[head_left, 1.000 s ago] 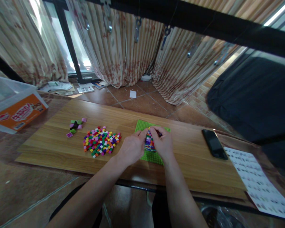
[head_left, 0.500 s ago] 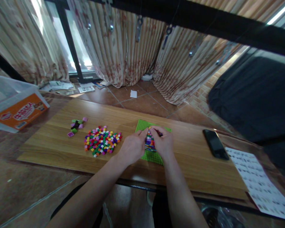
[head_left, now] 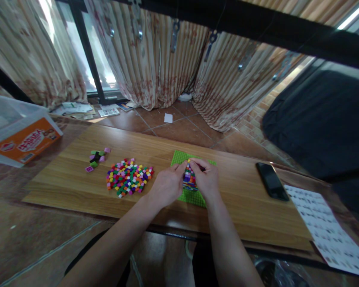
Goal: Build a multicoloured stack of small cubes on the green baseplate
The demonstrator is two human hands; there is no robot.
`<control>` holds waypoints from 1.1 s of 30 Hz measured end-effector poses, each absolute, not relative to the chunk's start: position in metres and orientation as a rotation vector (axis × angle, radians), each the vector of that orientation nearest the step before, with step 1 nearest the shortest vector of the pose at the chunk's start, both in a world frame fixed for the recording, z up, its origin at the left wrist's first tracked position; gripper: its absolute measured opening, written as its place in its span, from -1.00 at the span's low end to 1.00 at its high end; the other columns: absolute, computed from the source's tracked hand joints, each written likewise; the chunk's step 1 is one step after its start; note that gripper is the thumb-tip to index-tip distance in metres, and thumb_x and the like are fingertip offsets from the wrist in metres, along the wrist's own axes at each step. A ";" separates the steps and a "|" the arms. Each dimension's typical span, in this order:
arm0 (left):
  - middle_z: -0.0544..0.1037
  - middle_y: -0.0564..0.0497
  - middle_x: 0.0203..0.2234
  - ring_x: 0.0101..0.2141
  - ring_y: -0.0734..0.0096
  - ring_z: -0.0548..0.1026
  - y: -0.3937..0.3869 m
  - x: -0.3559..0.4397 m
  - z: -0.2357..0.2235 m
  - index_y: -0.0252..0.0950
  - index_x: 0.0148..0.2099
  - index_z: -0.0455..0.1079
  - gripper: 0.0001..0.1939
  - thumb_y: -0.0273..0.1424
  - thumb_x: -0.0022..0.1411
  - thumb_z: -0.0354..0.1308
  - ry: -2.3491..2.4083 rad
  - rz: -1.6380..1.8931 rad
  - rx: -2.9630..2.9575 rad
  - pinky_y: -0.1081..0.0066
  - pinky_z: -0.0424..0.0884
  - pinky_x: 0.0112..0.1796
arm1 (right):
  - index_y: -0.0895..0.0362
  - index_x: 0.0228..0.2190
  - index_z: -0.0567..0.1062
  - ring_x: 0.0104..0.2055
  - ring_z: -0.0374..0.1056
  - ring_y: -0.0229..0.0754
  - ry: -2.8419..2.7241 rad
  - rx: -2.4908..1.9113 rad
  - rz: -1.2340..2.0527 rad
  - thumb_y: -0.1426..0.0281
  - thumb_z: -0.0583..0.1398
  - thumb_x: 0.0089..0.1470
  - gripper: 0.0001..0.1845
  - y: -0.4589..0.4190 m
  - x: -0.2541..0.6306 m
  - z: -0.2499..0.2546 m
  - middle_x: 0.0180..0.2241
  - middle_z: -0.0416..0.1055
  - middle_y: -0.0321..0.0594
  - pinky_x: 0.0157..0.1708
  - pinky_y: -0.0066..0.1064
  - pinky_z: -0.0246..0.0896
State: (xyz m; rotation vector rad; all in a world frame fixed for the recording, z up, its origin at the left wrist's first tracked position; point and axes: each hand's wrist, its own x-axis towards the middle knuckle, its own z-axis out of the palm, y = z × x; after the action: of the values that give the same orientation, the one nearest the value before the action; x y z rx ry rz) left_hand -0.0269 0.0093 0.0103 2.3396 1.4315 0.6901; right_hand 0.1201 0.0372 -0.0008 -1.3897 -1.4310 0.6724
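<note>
Left hand [head_left: 167, 185] and right hand [head_left: 208, 178] grip the brick stack [head_left: 189, 181] near its top, upon the green baseplate [head_left: 179, 156]; loose bricks [head_left: 130, 177] lie at its nine o'clock. Apparent step: seating upper bricks. Next move likely calls for even pressure.

The left hand [head_left: 169, 184] and right hand [head_left: 208, 177] hold a multicoloured brick stack [head_left: 190, 182] between them on a green baseplate [head_left: 176, 158]; left on the desk [head_left: 242, 191] lie a heap of small cubes [head_left: 130, 176] and larger bricks [head_left: 97, 157], right a black phone [head_left: 272, 181] near a printed sheet [head_left: 321, 227]
</note>
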 end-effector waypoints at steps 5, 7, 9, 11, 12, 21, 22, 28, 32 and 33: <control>0.52 -0.18 -0.16 -0.23 0.23 0.52 0.009 -0.027 0.010 -0.36 0.23 0.20 -0.52 -0.52 0.29 -0.15 1.420 0.709 2.331 0.24 0.45 -0.18 | 0.07 -0.39 0.62 -0.24 0.46 -0.14 -1.435 -1.387 0.668 0.24 0.21 0.01 -0.77 0.037 0.121 -0.001 -0.33 0.58 -0.21 -0.15 -0.28 0.33; 0.52 -0.18 -0.14 -0.21 0.24 0.52 0.009 -0.028 0.010 -0.34 0.24 0.21 -0.52 -0.51 0.29 -0.14 1.401 0.729 2.311 0.25 0.45 -0.17 | 0.07 -0.39 0.62 -0.25 0.47 -0.13 -1.447 -1.386 0.666 0.23 0.20 0.02 -0.77 0.037 0.121 -0.001 -0.33 0.58 -0.21 -0.15 -0.27 0.34; 0.52 -0.17 -0.11 -0.20 0.24 0.53 0.010 -0.030 0.009 -0.31 0.22 0.23 -0.54 -0.50 0.30 -0.12 1.397 0.761 2.279 0.25 0.45 -0.16 | 0.08 -0.37 0.62 -0.24 0.47 -0.13 -1.460 -1.387 0.672 0.22 0.20 0.02 -0.75 0.037 0.121 -0.002 -0.30 0.58 -0.19 -0.15 -0.26 0.35; 0.52 -0.18 -0.09 -0.18 0.25 0.53 0.013 -0.034 0.009 -0.31 0.19 0.28 -0.56 -0.49 0.30 -0.10 1.413 0.835 2.215 0.24 0.44 -0.13 | 0.09 -0.29 0.61 -0.21 0.48 -0.12 -1.452 -1.387 0.672 0.21 0.22 0.01 -0.72 0.036 0.122 -0.001 -0.26 0.58 -0.17 -0.12 -0.24 0.35; 0.53 -0.17 -0.10 -0.18 0.26 0.53 0.015 -0.037 0.009 -0.32 0.18 0.29 -0.57 -0.48 0.29 -0.08 1.422 0.892 2.157 0.24 0.43 -0.12 | 0.10 -0.24 0.59 -0.20 0.48 -0.12 -1.433 -1.385 0.652 0.21 0.22 0.01 -0.70 0.035 0.123 0.000 -0.24 0.58 -0.16 -0.12 -0.23 0.35; 0.58 0.00 -0.39 -0.47 0.54 0.46 0.023 -0.051 0.027 -0.39 0.08 0.36 -0.55 -0.36 0.14 0.21 0.851 1.228 1.120 0.46 0.40 -0.36 | 0.04 -0.32 0.56 -0.20 0.43 -0.14 -1.451 -1.132 0.138 0.36 0.17 0.12 -0.86 0.012 0.112 0.030 -0.30 0.51 -0.20 -0.14 -0.24 0.35; 0.58 0.00 -0.38 -0.46 0.54 0.46 0.022 -0.051 0.029 -0.38 0.07 0.38 -0.54 -0.36 0.12 0.23 0.790 1.217 1.071 0.46 0.40 -0.34 | 0.04 -0.31 0.56 -0.20 0.42 -0.14 -1.533 -1.094 0.134 0.38 0.18 0.11 -0.86 0.009 0.109 0.033 -0.29 0.51 -0.19 -0.14 -0.24 0.35; 0.57 0.03 -0.42 -0.43 0.53 0.48 0.018 -0.050 0.032 -0.34 0.08 0.40 -0.52 -0.37 0.10 0.28 0.673 1.164 1.017 0.47 0.40 -0.33 | 0.03 -0.24 0.55 -0.15 0.40 -0.13 -1.787 -1.020 0.189 0.42 0.19 0.11 -0.83 0.001 0.098 0.038 -0.23 0.50 -0.17 -0.13 -0.22 0.35; 0.56 0.05 -0.45 -0.45 0.55 0.47 0.019 -0.052 0.032 -0.35 0.07 0.42 -0.53 -0.39 0.09 0.29 0.660 1.140 1.047 0.49 0.39 -0.33 | 0.03 -0.25 0.55 -0.18 0.39 -0.15 -1.817 -1.007 0.203 0.43 0.19 0.12 -0.85 0.002 0.101 0.038 -0.26 0.50 -0.19 -0.18 -0.25 0.34; 0.56 0.05 -0.46 -0.45 0.55 0.47 0.019 -0.052 0.032 -0.35 0.07 0.42 -0.54 -0.40 0.10 0.29 0.662 1.139 1.048 0.49 0.38 -0.33 | 0.04 -0.26 0.55 -0.19 0.39 -0.15 -1.819 -1.004 0.206 0.42 0.20 0.12 -0.86 0.003 0.101 0.037 -0.27 0.50 -0.19 -0.19 -0.26 0.34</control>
State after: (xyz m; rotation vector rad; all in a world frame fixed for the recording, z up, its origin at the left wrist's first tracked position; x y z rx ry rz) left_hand -0.0522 0.0187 0.0317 1.0478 0.6624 1.1387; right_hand 0.1013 0.0025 0.0375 -1.0043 -1.8190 0.2062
